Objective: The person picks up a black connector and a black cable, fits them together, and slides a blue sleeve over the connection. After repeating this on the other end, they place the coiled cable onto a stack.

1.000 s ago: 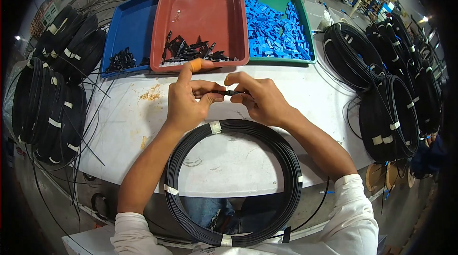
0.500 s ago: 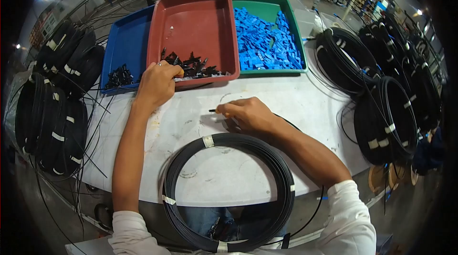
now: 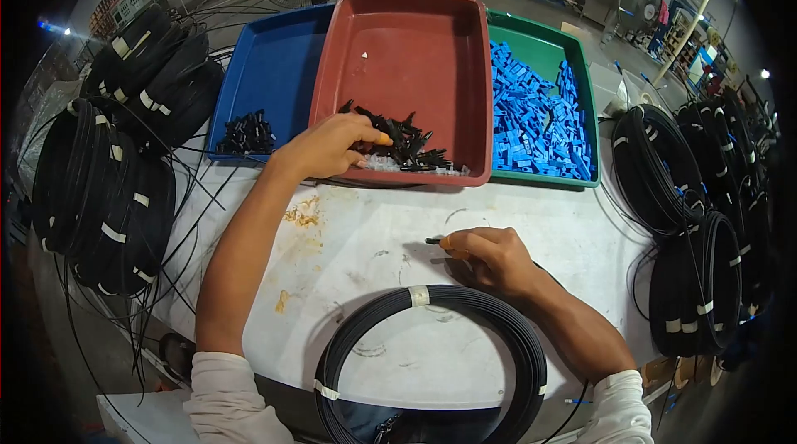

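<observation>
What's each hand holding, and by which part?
Right hand pinches a black cable near its end. Left hand is in the red tray; whether it holds anything can't be told.

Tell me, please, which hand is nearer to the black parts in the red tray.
Left. The left hand is partly inside the red tray, at the black parts; the right hand is outside the tray, over the white table.

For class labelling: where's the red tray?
Head view, top centre: the red tray is between the blue tray and green tray, left hand partly inside.
</observation>
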Motion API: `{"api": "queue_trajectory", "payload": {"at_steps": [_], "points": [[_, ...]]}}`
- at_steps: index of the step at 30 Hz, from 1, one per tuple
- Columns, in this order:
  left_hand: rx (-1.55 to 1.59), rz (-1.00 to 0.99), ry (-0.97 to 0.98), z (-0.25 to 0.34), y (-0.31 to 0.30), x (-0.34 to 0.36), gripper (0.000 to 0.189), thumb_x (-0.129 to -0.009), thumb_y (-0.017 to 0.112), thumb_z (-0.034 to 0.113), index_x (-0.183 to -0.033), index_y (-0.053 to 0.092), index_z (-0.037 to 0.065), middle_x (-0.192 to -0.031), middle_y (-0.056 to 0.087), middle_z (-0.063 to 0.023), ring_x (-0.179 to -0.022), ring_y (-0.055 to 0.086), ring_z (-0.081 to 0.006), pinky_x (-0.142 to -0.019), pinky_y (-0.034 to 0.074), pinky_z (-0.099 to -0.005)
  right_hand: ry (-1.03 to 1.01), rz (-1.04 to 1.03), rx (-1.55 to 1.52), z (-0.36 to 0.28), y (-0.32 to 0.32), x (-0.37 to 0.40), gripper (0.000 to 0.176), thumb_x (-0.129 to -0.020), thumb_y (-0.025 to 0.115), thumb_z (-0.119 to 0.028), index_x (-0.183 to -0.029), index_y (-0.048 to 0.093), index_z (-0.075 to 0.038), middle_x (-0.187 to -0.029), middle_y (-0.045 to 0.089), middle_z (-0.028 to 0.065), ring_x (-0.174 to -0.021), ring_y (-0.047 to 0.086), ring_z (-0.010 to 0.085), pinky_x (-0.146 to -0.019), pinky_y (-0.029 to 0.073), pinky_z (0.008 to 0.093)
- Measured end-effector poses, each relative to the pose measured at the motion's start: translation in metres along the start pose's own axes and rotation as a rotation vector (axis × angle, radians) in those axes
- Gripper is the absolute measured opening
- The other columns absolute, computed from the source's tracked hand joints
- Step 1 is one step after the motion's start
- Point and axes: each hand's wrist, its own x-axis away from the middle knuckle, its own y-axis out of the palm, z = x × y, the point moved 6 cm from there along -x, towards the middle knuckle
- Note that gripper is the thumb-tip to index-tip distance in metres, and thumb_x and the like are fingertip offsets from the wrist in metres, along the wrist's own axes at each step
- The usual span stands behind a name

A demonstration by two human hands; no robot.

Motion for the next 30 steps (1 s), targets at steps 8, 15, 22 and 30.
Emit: {"api": "queue_trajectory", "payload": {"at_steps": [8,15,22,30], "points": [[0.104,0.088,0.056,-0.006,0.007,-0.002,0.023,-0.070,0.080,0.000,-0.093,0.076,0.004,-0.110,0.060,-0.0073,-0.098,0.062,-0.0262,-0.084,0.053,-0.0379,0.053,-0.047,0.007,0.005,0.002,0.000,0.023,-0.077,0.072,0.003,-0.099,0.067,-0.001,-0.091,0.072,0.0149,-0.077,0.073,0.0292,-0.069,0.060,0.0345],[-0.052,0.006,0.021,-0.005,0.002,-0.010,0.016,-0.074,0.078,0.000,-0.090,0.074,0.002,-0.104,0.061,-0.0077,-0.094,0.063,-0.0271,-0.078,0.052,-0.0392,0.016,-0.026,0.017,0.008,0.003,0.001,0.024,-0.078,0.071,0.003,-0.102,0.068,-0.002,-0.097,0.073,0.0173,-0.079,0.073,0.0314,-0.069,0.059,0.0371],[0.052,0.139,-0.132,-0.007,-0.012,-0.003,0.013,-0.086,0.067,0.000,-0.098,0.071,-0.002,-0.089,0.073,-0.0172,-0.077,0.070,-0.0281,-0.073,0.053,-0.0338,-0.028,0.032,0.034,0.013,0.004,0.005,0.032,-0.079,0.068,-0.004,-0.110,0.067,-0.010,-0.091,0.072,0.0133,-0.076,0.070,0.0322,-0.066,0.057,0.0397],[0.685,0.450,-0.139,-0.001,-0.011,0.004,0.017,-0.093,0.066,0.007,-0.107,0.070,-0.002,-0.092,0.073,-0.0084,-0.079,0.068,-0.0103,-0.072,0.055,-0.0249,-0.053,0.011,0.066,0.015,0.007,0.004,0.030,-0.081,0.068,-0.006,-0.110,0.065,-0.011,-0.089,0.071,0.0131,-0.077,0.070,0.0320,-0.067,0.055,0.0410]]}}
